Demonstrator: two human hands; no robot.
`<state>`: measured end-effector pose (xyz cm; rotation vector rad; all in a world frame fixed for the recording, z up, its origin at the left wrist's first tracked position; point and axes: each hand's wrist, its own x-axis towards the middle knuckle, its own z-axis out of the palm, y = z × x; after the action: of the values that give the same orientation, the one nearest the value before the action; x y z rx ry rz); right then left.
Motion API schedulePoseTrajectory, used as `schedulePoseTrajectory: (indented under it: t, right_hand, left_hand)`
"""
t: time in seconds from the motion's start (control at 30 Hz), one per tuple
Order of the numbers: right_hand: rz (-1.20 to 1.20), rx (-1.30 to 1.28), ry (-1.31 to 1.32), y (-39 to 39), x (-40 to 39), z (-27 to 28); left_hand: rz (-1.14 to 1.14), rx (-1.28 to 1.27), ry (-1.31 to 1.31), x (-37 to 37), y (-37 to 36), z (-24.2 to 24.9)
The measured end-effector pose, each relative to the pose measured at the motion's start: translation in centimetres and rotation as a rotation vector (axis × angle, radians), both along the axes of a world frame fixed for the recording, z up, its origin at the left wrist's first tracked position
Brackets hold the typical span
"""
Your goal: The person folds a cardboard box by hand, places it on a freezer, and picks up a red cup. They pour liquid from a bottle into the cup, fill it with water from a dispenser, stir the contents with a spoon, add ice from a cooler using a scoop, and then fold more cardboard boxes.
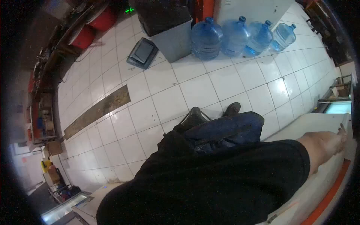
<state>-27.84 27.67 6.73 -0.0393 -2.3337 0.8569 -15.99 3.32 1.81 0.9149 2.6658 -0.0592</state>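
Observation:
My right hand [339, 141] is at the far right edge of the view, at the end of my bare forearm, which lies along a white counter [291, 129]. Its fingers look stretched out and apart, with nothing visible in them, beside the counter's far end. My left hand is out of view. The black shirt [210, 180] on my body fills the lower middle, and my legs in dark trousers [225, 131] reach forward over the tiled floor.
Several blue water jugs [207, 39] stand in a row beside a grey bin [172, 41] with a dark liner. A dark flat scale-like device [143, 53] lies on the white tiles [161, 108]. Red tubs [83, 36] stand at upper left. An orange strip [328, 195] edges the counter.

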Motion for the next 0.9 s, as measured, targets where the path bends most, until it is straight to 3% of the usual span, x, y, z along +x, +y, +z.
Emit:
schedulePoseTrajectory:
  t: [0.1,0.2,0.3,0.33,0.37,0.4,0.43,0.47,0.5,0.53,0.57,0.6,0.63,0.67,0.7,0.73,0.77,0.8,0.83,0.9]
  right_hand:
    - [0.018,0.004,-0.096,-3.5,-0.5,-0.9]
    - [0.049,-0.043,-0.213,-5.7,2.9,-6.0]
    - [-0.017,-0.151,-0.446,-5.2,19.6,-17.2]
    - [-0.106,-0.218,-0.605,-5.6,30.3,-23.7]
    - [-0.204,-0.24,-0.733,-6.1,38.3,-26.8]
    - [-0.281,-0.27,-0.813,-11.1,44.6,-24.2]
    - [-0.388,-0.213,-0.863,-13.8,45.7,-19.2]
    - [-0.344,-0.352,-0.777,-15.2,46.4,-17.5]
    - [-0.314,-0.48,-0.674,-15.8,47.4,-16.4]
    - [-0.317,-0.44,-0.578,-16.9,47.8,-15.1]
    - [-0.349,-0.386,-0.484,-17.8,48.1,-13.8]
    - [-0.358,-0.315,-0.394,-18.5,48.7,-12.9]
    - [-0.356,-0.426,-0.379,-19.3,49.0,-11.3]
    - [-0.42,-0.358,-0.374,-19.8,49.2,-10.2]
    - [-0.423,-0.353,-0.334,-19.7,49.4,-10.1]
    - [-0.373,-0.407,-0.313,-21.1,49.8,-6.9]
    - [-0.409,-0.307,-0.252,-21.0,50.3,-7.0]
    - [-0.435,-0.29,-0.225,-21.4,50.9,-6.2]
    - [-0.509,-0.299,-0.2,-21.7,52.2,-5.7]
    - [-0.458,-0.056,-0.209,-21.5,53.7,-5.2]
  left_hand:
    - [0.01,0.132,0.047,-1.2,1.6,2.8]
    - [0.029,0.283,0.083,-2.5,1.5,5.1]
    - [0.049,0.452,0.107,-1.6,0.4,6.5]
    - [0.09,0.579,0.106,-0.9,-0.3,5.5]
    - [0.152,0.747,0.085,0.1,-1.6,3.8]
    - [0.174,1.022,0.178,2.3,-3.6,-0.2]
    - [0.216,1.203,-0.033,4.5,-5.8,-3.7]
    - [0.204,1.074,-0.021,4.6,-5.6,-9.2]
    - [0.213,1.196,0.084,7.2,-7.1,-14.6]
    - [0.303,1.05,-0.235,10.8,-10.2,-16.0]
    - [0.382,1.099,-0.059,13.4,-9.7,-24.0]
    - [0.153,0.792,-0.473,14.4,-12.0,-26.2]
    - [0.273,0.952,-0.479,18.3,-13.8,-25.6]
    - [0.495,0.978,-0.636,20.8,-13.8,-24.7]
    - [0.373,0.798,-0.546,22.9,-15.0,-21.6]
    - [0.358,0.854,-0.501,22.0,-15.5,-29.8]
    - [0.565,0.825,-0.602,23.9,-15.8,-20.7]
    - [0.546,0.852,-0.662,23.6,-16.4,-22.5]
    - [0.549,0.904,-0.688,24.2,-17.8,-19.6]
    - [0.554,0.964,-0.709,24.8,-19.6,-18.3]
